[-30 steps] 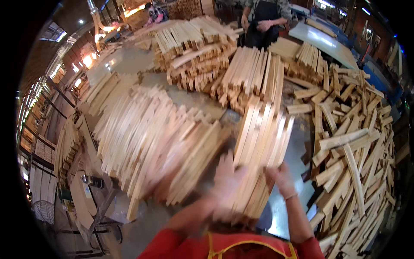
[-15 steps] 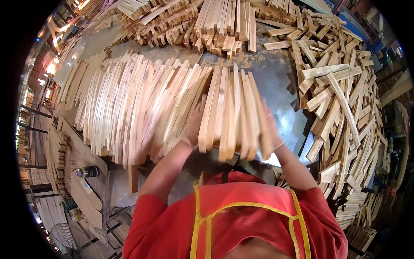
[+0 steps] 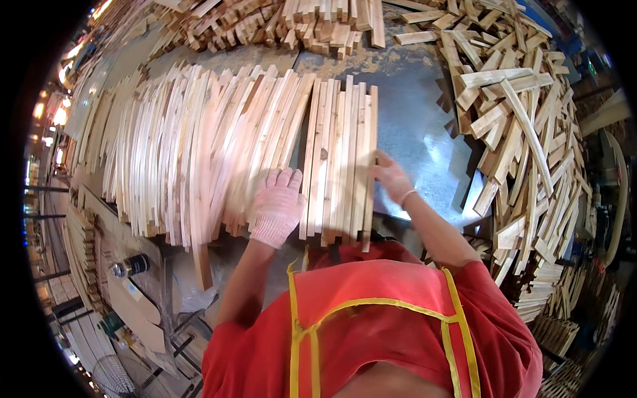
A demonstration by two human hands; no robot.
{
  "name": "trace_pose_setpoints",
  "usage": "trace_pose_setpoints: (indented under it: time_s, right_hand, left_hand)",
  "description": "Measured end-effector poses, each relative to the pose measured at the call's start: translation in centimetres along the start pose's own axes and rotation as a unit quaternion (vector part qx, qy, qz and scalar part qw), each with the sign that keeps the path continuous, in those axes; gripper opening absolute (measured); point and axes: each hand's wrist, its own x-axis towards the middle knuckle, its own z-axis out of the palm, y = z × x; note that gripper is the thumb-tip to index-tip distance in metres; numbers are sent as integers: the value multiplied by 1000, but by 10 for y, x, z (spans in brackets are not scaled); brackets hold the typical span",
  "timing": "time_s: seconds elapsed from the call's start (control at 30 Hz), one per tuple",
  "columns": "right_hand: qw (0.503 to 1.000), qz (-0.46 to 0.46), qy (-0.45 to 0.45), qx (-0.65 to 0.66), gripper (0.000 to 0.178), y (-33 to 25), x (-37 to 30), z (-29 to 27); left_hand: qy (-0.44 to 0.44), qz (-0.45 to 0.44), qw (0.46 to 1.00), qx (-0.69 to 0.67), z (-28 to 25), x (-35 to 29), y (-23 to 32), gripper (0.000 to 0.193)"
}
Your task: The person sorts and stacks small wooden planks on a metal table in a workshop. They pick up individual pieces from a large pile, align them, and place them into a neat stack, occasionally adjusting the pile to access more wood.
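My left hand (image 3: 277, 207), in a pale pinkish glove, lies flat with its fingers stretched over the right end of a long row of wooden strips (image 3: 179, 152). Just right of it, a smaller group of wooden strips (image 3: 325, 159) lies side by side on the metal table (image 3: 415, 119), a narrow wedge-shaped gap separating the two. My right hand (image 3: 393, 178), also gloved, has its curled fingers against the outermost wooden strip (image 3: 369, 166) of this group. That strip's near end juts toward me past its neighbours. Some right fingertips are hidden.
Stacked wooden pieces (image 3: 265, 26) stand along the far side. A jumbled heap of wooden offcuts (image 3: 524, 132) fills the right side. At lower left are a dark bottle-like object (image 3: 131, 266) and a wire fan guard (image 3: 114, 375).
The smaller group of strips, raised and tilted between my hands before, now lies flat on the table. My left hand has moved out onto the longer row; my right stays at the group's right edge.
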Motion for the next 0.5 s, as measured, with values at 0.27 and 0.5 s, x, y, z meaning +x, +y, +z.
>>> trace_pose_setpoints:
  time_s: [0.27, 0.5]
  right_hand:
    - [986, -45, -116, -114, 75, -19, 5, -4]
    - [789, -311, 341, -406, 52, -126, 18, -343]
  left_hand:
    - [96, 58, 982, -154, 4, 55, 122, 67]
    - [66, -44, 997, 23, 73, 75, 125, 80]
